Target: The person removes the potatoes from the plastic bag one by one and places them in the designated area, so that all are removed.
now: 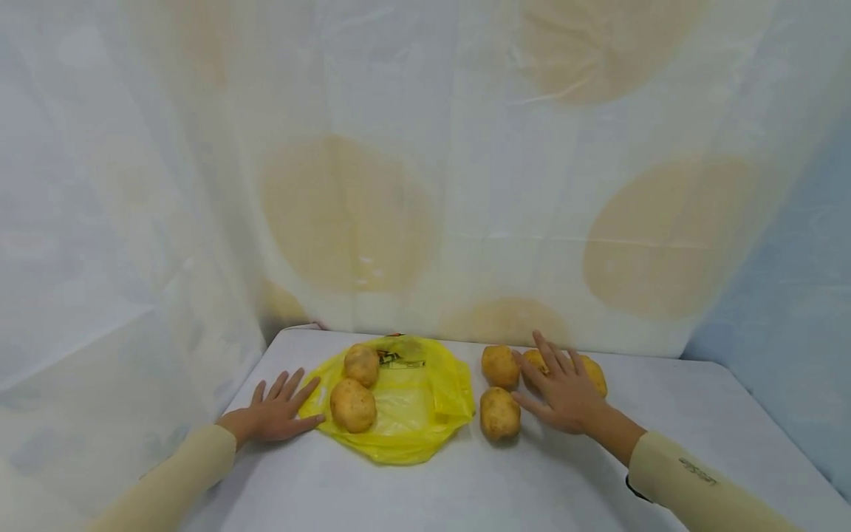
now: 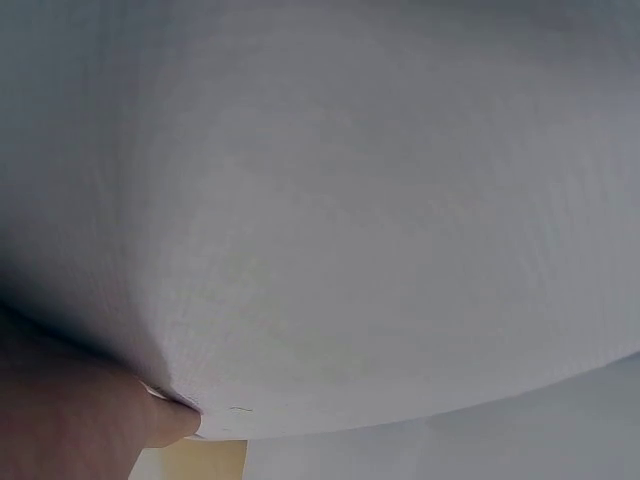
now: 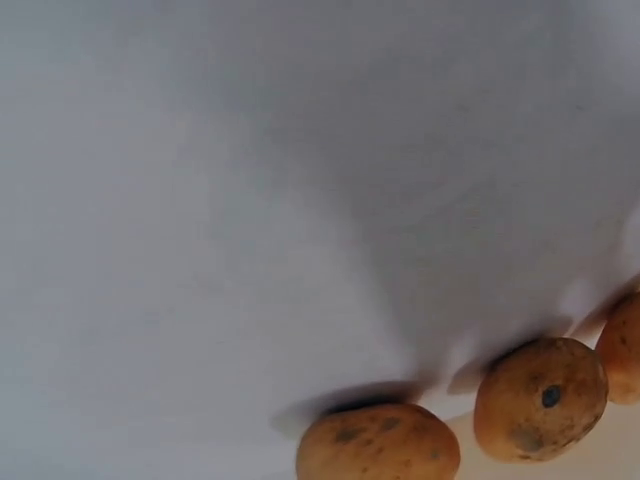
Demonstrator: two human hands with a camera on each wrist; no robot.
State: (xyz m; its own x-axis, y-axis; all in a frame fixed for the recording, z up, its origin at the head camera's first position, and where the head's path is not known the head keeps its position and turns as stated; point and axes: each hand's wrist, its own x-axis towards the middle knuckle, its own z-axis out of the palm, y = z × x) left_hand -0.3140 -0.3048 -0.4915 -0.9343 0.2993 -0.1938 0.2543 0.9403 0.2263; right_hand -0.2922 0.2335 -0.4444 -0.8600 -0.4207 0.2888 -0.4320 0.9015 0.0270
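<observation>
A yellow plastic bag (image 1: 405,403) lies flattened on the table, bearing one potato (image 1: 362,365) and, nearer to me, a larger potato (image 1: 353,406). My left hand (image 1: 275,414) rests beside the bag's left edge, fingers spread, thumb tip at the yellow plastic. To the right of the bag are several more potatoes, among them one at the back (image 1: 500,367) and one in front (image 1: 500,414). Over this group reaches my right hand (image 1: 565,391) with straight, spread fingers, partly hiding a potato (image 1: 594,375). The right wrist view shows potatoes (image 3: 378,445) along its lower edge.
The table (image 1: 425,499) has a white cover. Pale sheeting with tan spots (image 1: 505,185) hangs right behind it, and more sheeting closes off the left (image 1: 100,258) and right sides (image 1: 784,318).
</observation>
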